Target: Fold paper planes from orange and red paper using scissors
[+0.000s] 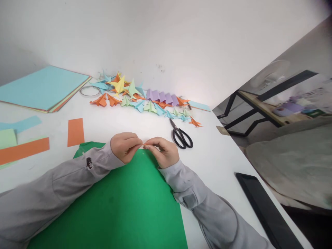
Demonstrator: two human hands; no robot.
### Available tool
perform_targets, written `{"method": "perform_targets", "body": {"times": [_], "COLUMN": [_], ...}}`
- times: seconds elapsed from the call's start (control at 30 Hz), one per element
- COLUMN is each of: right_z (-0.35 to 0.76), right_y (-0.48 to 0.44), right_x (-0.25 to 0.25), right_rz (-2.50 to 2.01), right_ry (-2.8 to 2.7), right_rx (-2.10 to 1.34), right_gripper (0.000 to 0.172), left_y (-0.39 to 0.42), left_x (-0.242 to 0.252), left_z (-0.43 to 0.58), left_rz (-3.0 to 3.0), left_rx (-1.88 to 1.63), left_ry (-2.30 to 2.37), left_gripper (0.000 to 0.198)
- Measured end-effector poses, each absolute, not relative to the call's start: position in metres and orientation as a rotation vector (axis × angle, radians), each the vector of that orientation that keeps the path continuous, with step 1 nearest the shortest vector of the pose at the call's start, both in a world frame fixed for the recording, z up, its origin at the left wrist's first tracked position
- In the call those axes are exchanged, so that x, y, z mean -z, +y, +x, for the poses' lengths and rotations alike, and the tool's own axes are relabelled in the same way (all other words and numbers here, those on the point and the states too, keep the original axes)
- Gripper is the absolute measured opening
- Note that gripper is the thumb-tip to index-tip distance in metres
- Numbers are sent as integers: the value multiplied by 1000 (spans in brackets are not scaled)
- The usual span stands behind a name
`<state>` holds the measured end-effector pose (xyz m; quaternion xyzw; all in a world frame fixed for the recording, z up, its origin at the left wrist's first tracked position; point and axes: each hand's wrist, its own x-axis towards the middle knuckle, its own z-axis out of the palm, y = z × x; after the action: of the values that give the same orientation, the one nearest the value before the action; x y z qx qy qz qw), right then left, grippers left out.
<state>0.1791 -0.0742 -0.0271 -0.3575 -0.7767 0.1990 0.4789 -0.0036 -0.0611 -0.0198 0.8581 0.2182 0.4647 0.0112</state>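
Note:
My left hand (pixel 126 146) and my right hand (pixel 164 150) meet fingertip to fingertip above the far edge of a green sheet (pixel 116 204). Between the pinched fingers shows a tiny bit of orange paper (pixel 144 144); most of it is hidden by the fingers. Both hands are closed in a pinch on it. Just right of my right hand lies a pair of scissors (pixel 181 135) with black handles. Left of my left hand, an orange paper rectangle (pixel 75 132) lies flat on the white table (pixel 210 155).
Folded paper pieces (pixel 131 88) in several colours lie along the wall, near a tape roll (pixel 89 91). A stack of coloured sheets (pixel 44 88) sits back left. Orange (pixel 24 150) and blue strips (pixel 23 124) lie left. A black flat device (pixel 264 207) rests by the right edge.

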Motion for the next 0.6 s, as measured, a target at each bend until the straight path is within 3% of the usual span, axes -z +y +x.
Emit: {"method": "perform_targets", "body": {"times": [0.3, 0.6], "right_z": [177, 177], "right_y": [-75, -75], "right_x": [26, 28], "right_rz": [-884, -915], "right_ry": [-1859, -1859], "right_rx": [-372, -410], "right_gripper": [4, 5], "left_y": [-60, -56], "left_x": [19, 26], "left_z": [-4, -8], "left_rz": [2668, 2747], "left_rx": [-1519, -1323], "left_ry": [654, 683], "left_gripper": [13, 15]}}
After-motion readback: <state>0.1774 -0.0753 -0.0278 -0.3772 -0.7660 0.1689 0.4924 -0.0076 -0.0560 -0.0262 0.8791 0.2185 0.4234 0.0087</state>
